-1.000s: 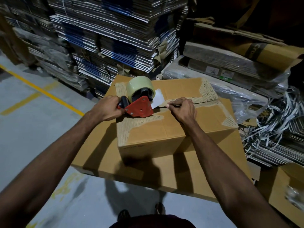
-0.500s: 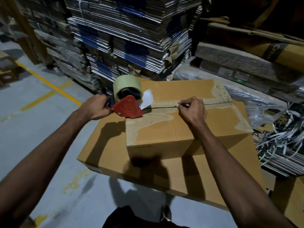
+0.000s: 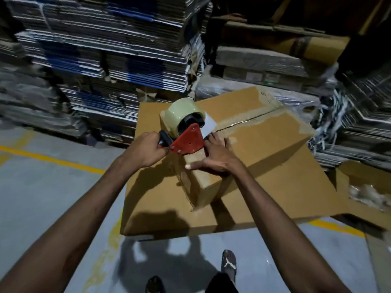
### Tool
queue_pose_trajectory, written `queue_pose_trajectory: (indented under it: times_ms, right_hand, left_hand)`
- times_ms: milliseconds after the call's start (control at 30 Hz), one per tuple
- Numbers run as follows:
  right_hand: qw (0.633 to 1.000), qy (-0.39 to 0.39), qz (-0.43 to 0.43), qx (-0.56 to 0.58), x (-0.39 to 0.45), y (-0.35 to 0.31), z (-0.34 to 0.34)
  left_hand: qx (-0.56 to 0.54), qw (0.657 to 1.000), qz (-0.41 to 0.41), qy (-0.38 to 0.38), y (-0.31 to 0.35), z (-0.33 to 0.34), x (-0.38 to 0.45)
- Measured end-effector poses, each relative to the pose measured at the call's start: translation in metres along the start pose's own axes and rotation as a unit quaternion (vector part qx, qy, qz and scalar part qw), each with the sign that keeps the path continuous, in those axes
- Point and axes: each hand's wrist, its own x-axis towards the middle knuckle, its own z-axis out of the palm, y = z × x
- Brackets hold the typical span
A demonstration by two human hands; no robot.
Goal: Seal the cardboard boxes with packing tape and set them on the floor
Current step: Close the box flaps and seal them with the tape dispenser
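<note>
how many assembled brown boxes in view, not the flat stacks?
2. The small box being taped sits on top of the large box, which stands on the floor. A brown shape at the right edge may be a third, but it is cut off.

Small box on a large box, stacks behind

The small box [image 3: 258,140] sits on the large box [image 3: 160,199], toward its far right corner; the tape dispenser [image 3: 186,132] rests at the small box's near left end, between the left hand [image 3: 146,151] and right hand [image 3: 215,155]. Flattened-carton stacks [image 3: 110,49] stand behind.
</note>
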Motion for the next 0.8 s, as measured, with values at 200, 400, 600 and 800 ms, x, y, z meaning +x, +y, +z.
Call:
queue_pose_trajectory:
  times_ms: [200, 400, 600, 800]
  right_hand:
    - [0.99, 0.096, 0.099, -0.015, -0.002, -0.027, 0.021]
    - [0.986, 0.125, 0.1, -0.039, -0.003, -0.03, 0.027]
    - [0.987, 0.113, 0.111, -0.04, -0.004, -0.027, 0.027]
    - [0.987, 0.103, 0.112, -0.045, -0.003, -0.03, 0.025]
  left_hand:
    - [-0.16, 0.984, -0.022, -0.07, -0.006, -0.009, 0.007]
    - [-0.242, 0.959, -0.048, -0.141, -0.014, -0.008, 0.005]
    - [-0.197, 0.97, -0.042, -0.137, -0.035, -0.023, -0.001]
    - [-0.199, 0.97, -0.072, -0.119, -0.094, -0.03, -0.044]
